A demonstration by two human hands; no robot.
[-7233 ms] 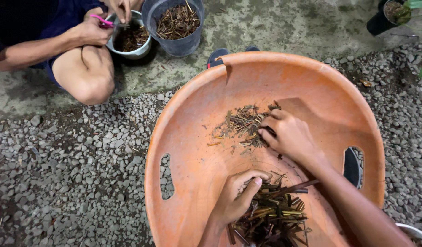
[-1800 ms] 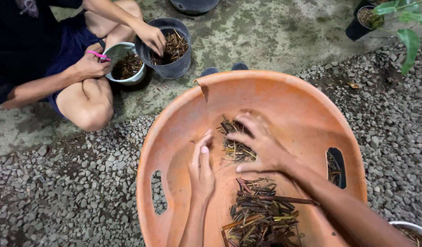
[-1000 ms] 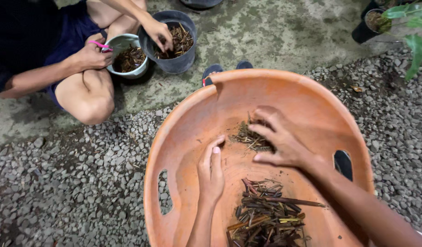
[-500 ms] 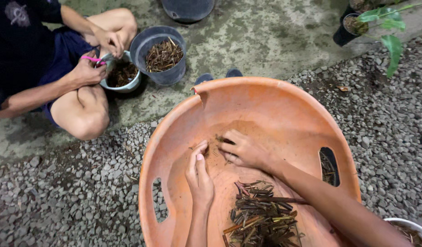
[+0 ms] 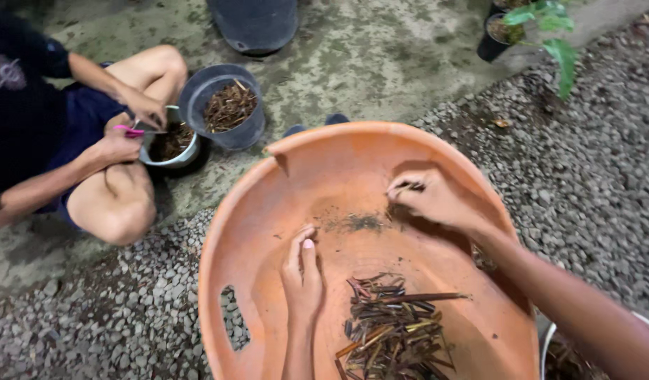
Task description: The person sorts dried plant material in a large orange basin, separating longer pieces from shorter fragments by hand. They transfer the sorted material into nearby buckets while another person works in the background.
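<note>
Right hand (image 5: 433, 198) on twigs (image 5: 402, 190) — orange tub (image 5: 254, 232)

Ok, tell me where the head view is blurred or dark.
Head view: the right hand and its forearm are smeared by motion; the left hand and the sticks in the orange tub are fairly sharp; light falls evenly on the gravel, while the top left corner by the seated person is dark.
</note>
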